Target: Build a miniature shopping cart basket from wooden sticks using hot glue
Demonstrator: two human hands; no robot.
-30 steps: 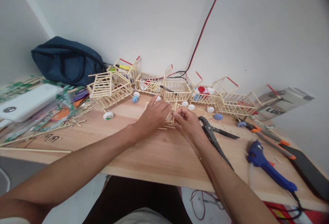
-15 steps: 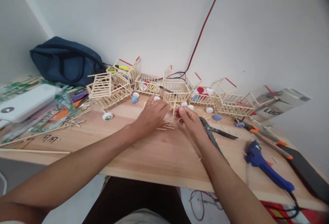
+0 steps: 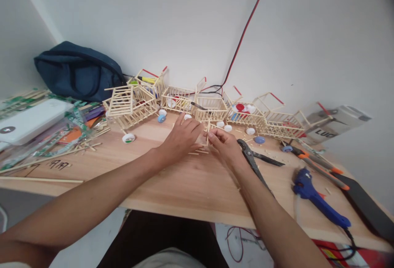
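My left hand (image 3: 184,137) lies palm down over a small frame of thin wooden sticks at the middle of the table, its fingers bent over the work and their tips partly hidden. Just to its right, my right hand (image 3: 224,141) has thumb and forefinger pinched on a short wooden stick (image 3: 208,130) that stands at the frame's right side. Loose short sticks (image 3: 198,152) lie below the left palm. Most of the frame is covered by the hands.
Stick-built carts (image 3: 211,110) with bottle-cap wheels line the wall. Dark pliers (image 3: 250,157), orange-handled pliers (image 3: 321,169) and a blue glue gun (image 3: 320,202) lie right. A blue bag (image 3: 78,71), white device (image 3: 35,121) and stick packets are left.
My right hand has shifted slightly left, and its thumb and forefinger have closed on the upright stick. My left hand has barely moved.
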